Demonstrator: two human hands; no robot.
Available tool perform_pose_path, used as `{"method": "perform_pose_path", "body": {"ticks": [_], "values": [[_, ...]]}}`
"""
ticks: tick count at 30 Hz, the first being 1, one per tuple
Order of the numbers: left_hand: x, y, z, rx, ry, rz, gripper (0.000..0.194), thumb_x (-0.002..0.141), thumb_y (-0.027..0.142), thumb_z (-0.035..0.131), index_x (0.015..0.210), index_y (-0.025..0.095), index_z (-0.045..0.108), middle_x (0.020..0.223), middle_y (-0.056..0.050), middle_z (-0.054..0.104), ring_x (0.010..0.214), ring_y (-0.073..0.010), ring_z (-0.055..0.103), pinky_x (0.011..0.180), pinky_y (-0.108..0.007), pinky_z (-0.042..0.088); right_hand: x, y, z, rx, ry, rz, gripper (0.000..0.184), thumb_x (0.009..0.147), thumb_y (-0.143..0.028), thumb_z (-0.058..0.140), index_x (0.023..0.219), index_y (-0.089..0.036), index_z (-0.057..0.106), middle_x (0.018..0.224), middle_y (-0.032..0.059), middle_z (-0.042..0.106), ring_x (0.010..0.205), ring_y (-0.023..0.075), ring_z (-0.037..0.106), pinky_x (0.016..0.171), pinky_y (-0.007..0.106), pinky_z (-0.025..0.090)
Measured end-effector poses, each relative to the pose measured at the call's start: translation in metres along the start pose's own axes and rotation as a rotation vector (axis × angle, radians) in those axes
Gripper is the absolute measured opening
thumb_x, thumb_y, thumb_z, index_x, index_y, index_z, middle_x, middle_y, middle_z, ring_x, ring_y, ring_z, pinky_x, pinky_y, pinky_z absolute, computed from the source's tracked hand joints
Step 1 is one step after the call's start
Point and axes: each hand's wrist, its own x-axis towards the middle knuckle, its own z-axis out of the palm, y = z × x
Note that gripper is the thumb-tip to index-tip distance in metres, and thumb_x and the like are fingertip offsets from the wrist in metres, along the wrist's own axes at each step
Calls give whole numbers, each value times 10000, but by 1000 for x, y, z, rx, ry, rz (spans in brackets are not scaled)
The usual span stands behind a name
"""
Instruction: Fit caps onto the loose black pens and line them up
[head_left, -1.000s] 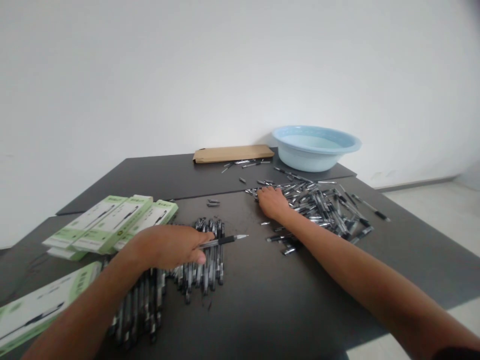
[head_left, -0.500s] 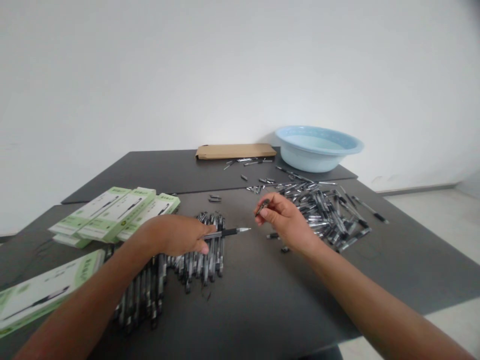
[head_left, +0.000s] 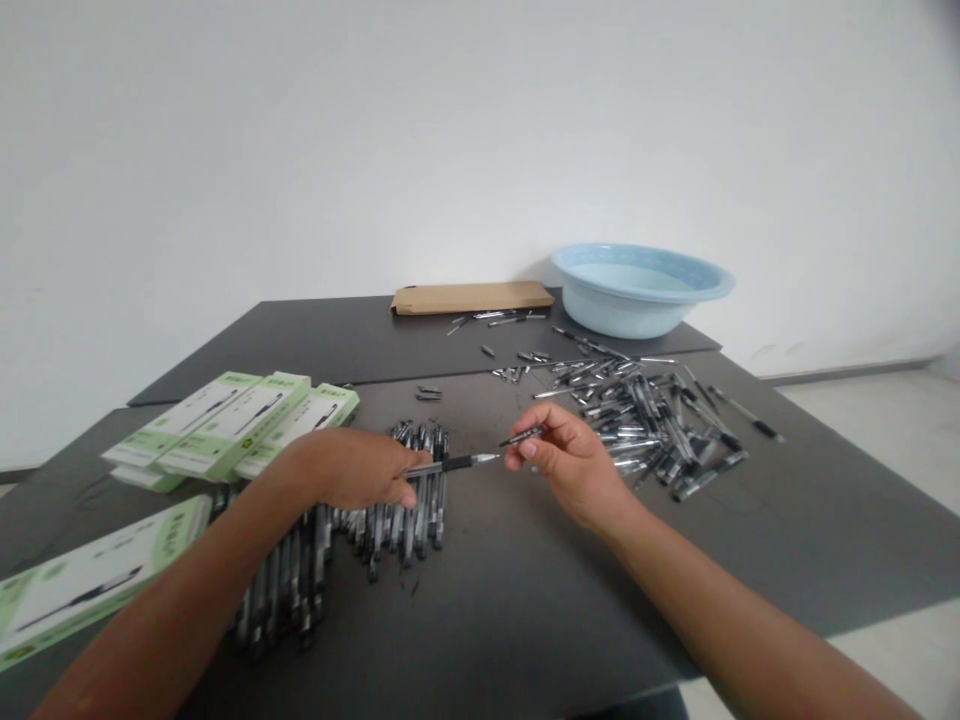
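Note:
My left hand [head_left: 367, 468] pinches an uncapped pen [head_left: 454, 464] with a black grip, its silver tip pointing right. Between the thumb and fingers of my right hand [head_left: 574, 455] is a dark pen cap [head_left: 523, 436], close to the pen's tip but apart from it. Capped pens [head_left: 420, 515] lie in rows under and below my left hand, partly hidden by it. Beyond my right hand spreads a loose heap of pens [head_left: 652, 420] with black grips. A few small caps [head_left: 428, 393] rest on the table behind the rows.
Green and white pen boxes [head_left: 225, 425] are stacked at the left, with another box [head_left: 97, 580] nearer. A light blue basin [head_left: 637, 290] stands at the back right, beside a flat brown cardboard piece [head_left: 472, 297]. Several loose pen parts [head_left: 499, 318] lie in front of the cardboard.
My right hand has shifted slightly, and the cap in its fingers has turned to lie nearly level, now closer to the pen's tip. My left hand keeps hold of the pen almost unmoved.

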Motion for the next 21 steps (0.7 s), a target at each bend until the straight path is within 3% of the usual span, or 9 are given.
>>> {"method": "perform_pose_path", "body": {"ticks": [6,21], "values": [[0,-1,1,-7,3,18,468,883,393,428,1296,181,493,1082,-162,669,947,-300,632,754,-361,481,-3,-3,5,-124,-33,0,174,795,-319,647,882,-198,558,809,21,652,767,148,625,725,299,474],[-1,11,-2,-2,-13,5,468,879,353,444,1312,176,470,1066,-156,677,940,-296,633,742,-352,482,-9,4,18,-221,-78,-25,130,819,-269,615,905,-196,550,821,18,619,778,144,601,723,291,469]]}}
